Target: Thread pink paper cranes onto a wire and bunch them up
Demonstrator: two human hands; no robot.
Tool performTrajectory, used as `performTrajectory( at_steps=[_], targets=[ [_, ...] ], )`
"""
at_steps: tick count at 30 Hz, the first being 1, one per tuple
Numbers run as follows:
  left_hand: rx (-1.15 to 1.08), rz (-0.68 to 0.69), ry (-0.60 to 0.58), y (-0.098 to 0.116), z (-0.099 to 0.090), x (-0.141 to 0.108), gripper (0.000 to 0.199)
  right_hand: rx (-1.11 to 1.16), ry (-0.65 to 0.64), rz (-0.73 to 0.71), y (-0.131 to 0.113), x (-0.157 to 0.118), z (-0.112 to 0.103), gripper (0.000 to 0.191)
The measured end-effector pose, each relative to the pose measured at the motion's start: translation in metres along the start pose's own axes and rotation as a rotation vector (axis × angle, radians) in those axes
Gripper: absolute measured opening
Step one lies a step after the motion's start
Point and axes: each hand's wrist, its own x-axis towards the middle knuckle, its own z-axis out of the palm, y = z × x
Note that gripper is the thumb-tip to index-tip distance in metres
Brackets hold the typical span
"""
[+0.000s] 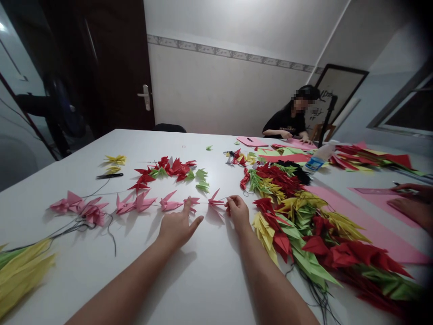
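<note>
Pink folded paper cranes lie along a dark thread (202, 203) across the table. My left hand (176, 229) lies over the line, its index finger stretched onto one pink crane (195, 209) and its thumb held apart. Between the two hands, another pink crane (215, 203) sits on the thread. My right hand (237, 211) is closed in a pinch on the thread's end, just right of that crane; the fingertips partly hide what they grip. Farther left, more pink cranes (137, 204) follow on the same line.
Red and green cranes (176, 167) lie beyond the line, near black scissors (110, 176) and yellow cranes (115, 160). Strung cranes (297, 225) heap at right beside a bottle (318, 159). A co-worker's hand (412, 205) rests by pink paper; another person (291, 117) sits at the far side.
</note>
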Motion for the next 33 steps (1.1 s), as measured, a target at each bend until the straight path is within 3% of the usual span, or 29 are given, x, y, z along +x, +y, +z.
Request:
performTrajectory(
  at_steps=[4,8,11,14,17,20,24,26,28,30,33],
  targets=[
    [-0.017,0.105,0.059,0.030,-0.001,0.005,0.074,-0.007,0.001,-0.008,0.001,0.000,0.000,0.020],
    [-0.050,0.124,-0.055,0.059,0.008,0.019,0.071,-0.010,-0.003,-0.015,0.000,0.000,-0.001,0.020],
    [-0.070,0.118,-0.076,0.061,0.011,0.019,0.068,-0.010,-0.003,-0.007,-0.001,-0.001,-0.001,0.020],
    [-0.085,0.163,0.051,0.039,0.002,-0.001,0.067,-0.011,-0.002,0.003,-0.002,-0.001,0.000,0.021],
    [-0.046,0.159,0.122,-0.012,-0.011,-0.031,0.065,-0.015,-0.003,0.013,-0.001,0.000,-0.001,0.022],
    [0.112,-0.079,0.181,-0.077,-0.020,-0.051,0.066,-0.023,-0.004,0.012,0.002,0.001,-0.001,0.022],
    [0.172,-0.385,-0.023,-0.143,-0.026,-0.054,0.072,-0.026,-0.007,0.009,0.003,0.002,-0.001,0.020],
    [0.136,-0.421,-0.105,-0.154,-0.026,-0.052,0.072,-0.021,-0.006,0.013,0.002,0.002,-0.001,0.020],
    [0.124,-0.433,-0.112,-0.152,-0.026,-0.049,0.072,-0.015,-0.003,0.018,0.001,0.001,0.000,0.020],
    [0.154,-0.428,-0.061,-0.140,-0.025,-0.048,0.072,-0.011,-0.002,0.018,0.000,0.000,-0.001,0.020],
    [0.220,-0.304,0.022,-0.119,-0.021,-0.043,0.071,-0.010,-0.004,0.016,0.001,0.000,-0.001,0.021]
  ],
)
